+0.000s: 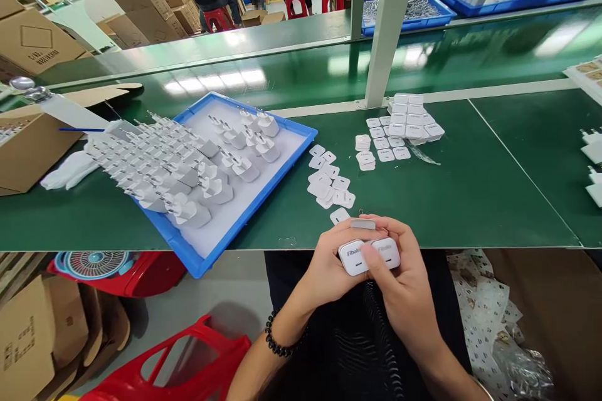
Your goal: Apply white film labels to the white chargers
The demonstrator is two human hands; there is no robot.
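Observation:
Side by side in my hands, over the table's front edge, are two white chargers, their rounded faces toward me. My left hand (322, 266) grips the left charger (352, 260), whose face shows printed lettering and a small dark slot. My right hand (407, 276) is closed round the right charger (391, 253), its thumb lying across the faces and hiding part of the print. A pale flat edge (363, 224) pokes up between the fingers of both hands. Just beyond them lie loose white face plates (324, 185), and one single plate (339, 216) nearly touches my fingers.
A blue tray (244, 229) with many white plug chargers (160, 160) overhangs the table edge at left. Stacked plates (409, 116) stand by a metal post (386, 31). A red stool (188, 357) and a fan (96, 264) are below. People sit beyond the green bench.

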